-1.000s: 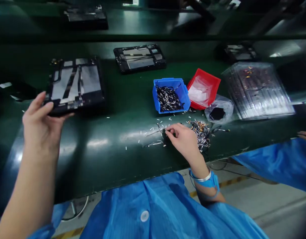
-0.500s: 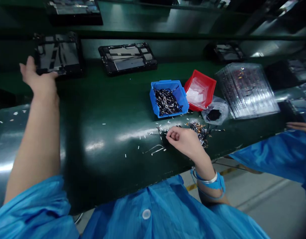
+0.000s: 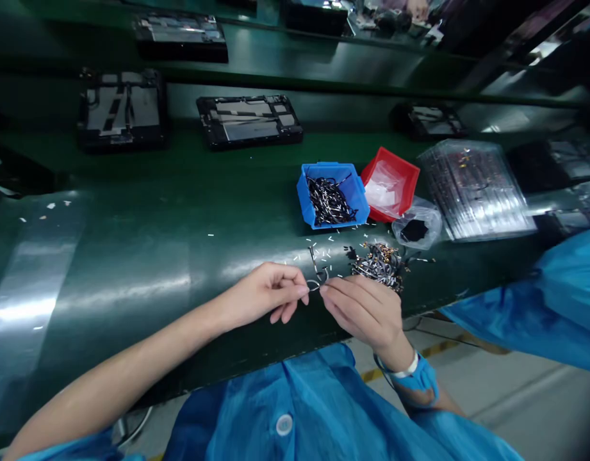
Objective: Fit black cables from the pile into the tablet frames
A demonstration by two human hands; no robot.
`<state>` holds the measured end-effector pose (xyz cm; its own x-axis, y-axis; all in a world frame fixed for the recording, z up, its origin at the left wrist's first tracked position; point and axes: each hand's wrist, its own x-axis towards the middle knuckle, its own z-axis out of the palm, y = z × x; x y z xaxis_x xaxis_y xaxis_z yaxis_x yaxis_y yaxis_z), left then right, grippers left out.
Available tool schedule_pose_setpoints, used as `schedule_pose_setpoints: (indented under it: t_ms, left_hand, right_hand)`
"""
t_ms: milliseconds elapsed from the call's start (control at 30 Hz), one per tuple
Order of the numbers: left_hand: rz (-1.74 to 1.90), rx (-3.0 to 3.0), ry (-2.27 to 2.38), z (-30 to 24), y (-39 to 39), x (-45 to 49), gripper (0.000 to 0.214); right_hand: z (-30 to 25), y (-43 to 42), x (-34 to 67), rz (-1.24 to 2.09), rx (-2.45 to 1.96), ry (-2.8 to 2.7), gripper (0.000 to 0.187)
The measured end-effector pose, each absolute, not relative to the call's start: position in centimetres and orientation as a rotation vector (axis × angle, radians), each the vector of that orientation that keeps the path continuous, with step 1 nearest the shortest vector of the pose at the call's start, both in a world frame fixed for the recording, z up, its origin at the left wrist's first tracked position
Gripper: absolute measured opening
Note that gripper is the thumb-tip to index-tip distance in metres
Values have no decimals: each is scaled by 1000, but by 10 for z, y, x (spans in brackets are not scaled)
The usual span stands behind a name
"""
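Thin wire (image 3: 318, 275) seen looped just between the fingertips of left hand (image 3: 263, 298) and right hand (image 3: 364, 310), long axis directed away from them, right fingertips nearer; fingers held narrow, any grip untellable.

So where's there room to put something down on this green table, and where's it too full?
The green table has a bare stretch left of the left hand, below the black tablet frames. A narrower strip runs behind the blue bin and red tray. It's crowded around the right hand, among scattered wire bits.
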<state>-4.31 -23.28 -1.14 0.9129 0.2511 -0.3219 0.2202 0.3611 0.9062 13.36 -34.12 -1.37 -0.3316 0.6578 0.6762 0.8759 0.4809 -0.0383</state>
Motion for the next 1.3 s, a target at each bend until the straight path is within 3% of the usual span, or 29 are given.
schedule_pose_setpoints:
  t_ms: [333, 567, 800, 1033, 1167, 1300]
  left_hand:
    - [358, 1246, 567, -14, -247, -41, 10]
    - [339, 1015, 553, -24, -240, -41, 26]
    - [393, 1009, 656, -27, -238, -38, 6]
    - [396, 1017, 670, -32, -234, -38, 8]
    - [408, 941, 719, -37, -231, -38, 22]
    - [451, 916, 703, -39, -232, -39, 35]
  right_hand:
    - [-19, -328, 105, -357, -1388, -1825, 23]
    - [-20, -324, 107, -248, -1424, -1713, 27]
    - [-24, -324, 102, -281, -1441, -1793, 19]
    - [-28, -316, 117, -386, -1566, -1771, 13]
    - [-28, -315, 116, -391, -1579, -1765, 19]
    - [-29, -318, 102, -297, -1466, -1910, 13]
